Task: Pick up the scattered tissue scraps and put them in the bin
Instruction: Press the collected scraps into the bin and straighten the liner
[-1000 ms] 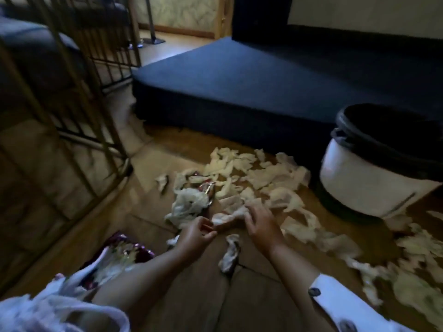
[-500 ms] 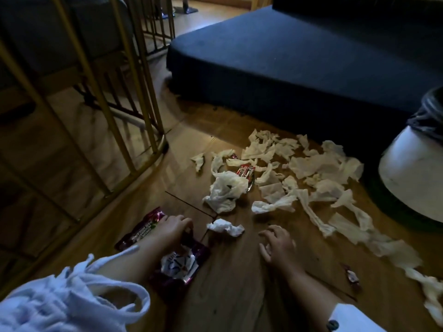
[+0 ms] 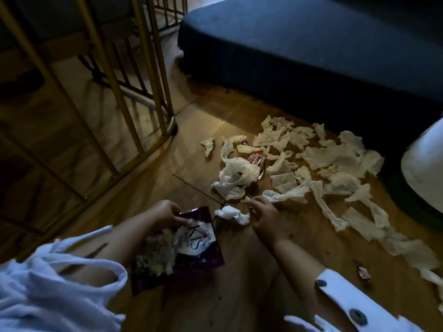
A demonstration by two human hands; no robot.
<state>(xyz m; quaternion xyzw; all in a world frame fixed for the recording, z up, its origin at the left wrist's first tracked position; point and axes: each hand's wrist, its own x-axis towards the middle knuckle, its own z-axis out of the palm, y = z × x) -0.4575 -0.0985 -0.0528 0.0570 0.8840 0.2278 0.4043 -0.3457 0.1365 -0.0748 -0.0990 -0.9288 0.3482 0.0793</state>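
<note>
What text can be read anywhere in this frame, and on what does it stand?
"KIS": on the white panel of the purple packet held by the left hand; the smaller print under it is too blurred to read.
Red wrapper among the scraps: it has print, too blurred to read.
Small wrapper on the floor: too small to read.
</note>
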